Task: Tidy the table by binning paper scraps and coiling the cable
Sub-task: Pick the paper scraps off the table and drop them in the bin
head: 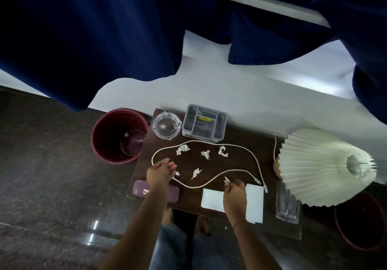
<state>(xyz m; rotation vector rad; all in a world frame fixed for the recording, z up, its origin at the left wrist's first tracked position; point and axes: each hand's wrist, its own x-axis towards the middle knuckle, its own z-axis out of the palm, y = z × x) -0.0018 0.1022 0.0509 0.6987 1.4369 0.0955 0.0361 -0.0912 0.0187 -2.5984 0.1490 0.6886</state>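
Observation:
A white cable (209,183) lies in a loose loop on the dark wooden table (188,200). Several crumpled paper scraps lie inside the loop, among them one (182,149) at the back left, one (206,154) in the middle and one (222,151) further right. My left hand (160,172) rests on the cable's left bend, fingers slightly apart, a small scrap (177,174) at its fingertips. My right hand (234,194) pinches a small scrap (226,179) near the front edge. A maroon bin (100,144) stands on the floor left of the table, with one scrap inside.
At the table's back stand a glass ashtray (166,125) and a grey compartment box (204,124). A purple case (139,190) and a white paper sheet (211,198) lie at the front. A pleated lamp shade (314,167) and a glass piece (287,205) crowd the right side.

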